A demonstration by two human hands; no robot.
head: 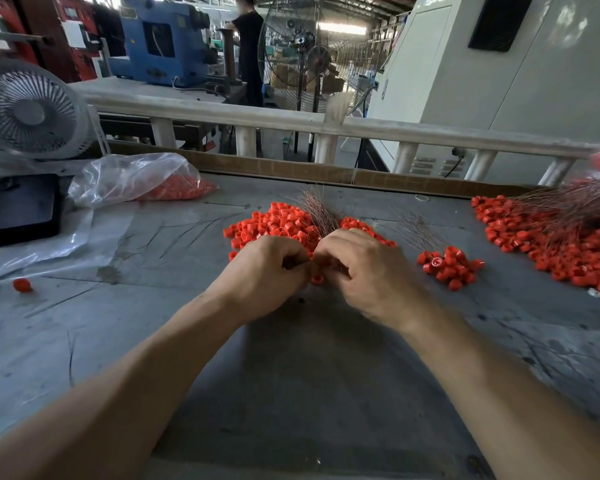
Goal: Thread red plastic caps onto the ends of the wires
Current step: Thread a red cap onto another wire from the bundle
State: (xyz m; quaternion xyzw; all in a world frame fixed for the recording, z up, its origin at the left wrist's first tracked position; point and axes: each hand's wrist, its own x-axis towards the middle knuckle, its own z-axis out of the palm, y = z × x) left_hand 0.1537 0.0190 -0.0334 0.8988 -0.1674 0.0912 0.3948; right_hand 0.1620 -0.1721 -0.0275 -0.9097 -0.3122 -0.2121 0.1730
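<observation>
Grey, scuffed worktable (291,375) with a cardboard strip (291,168) along its far edge; behind it a pale railing (413,133) on short posts. Left on the table: small white desk fan (28,112), black flat case (23,209); beyond the railing a blue machine (160,43), a large pedestal fan (298,53), a white cabinet (516,74) at right. Factory hall, daylight from the far open end under a trussed roof; a person in black (250,46) stands at a bench.
</observation>
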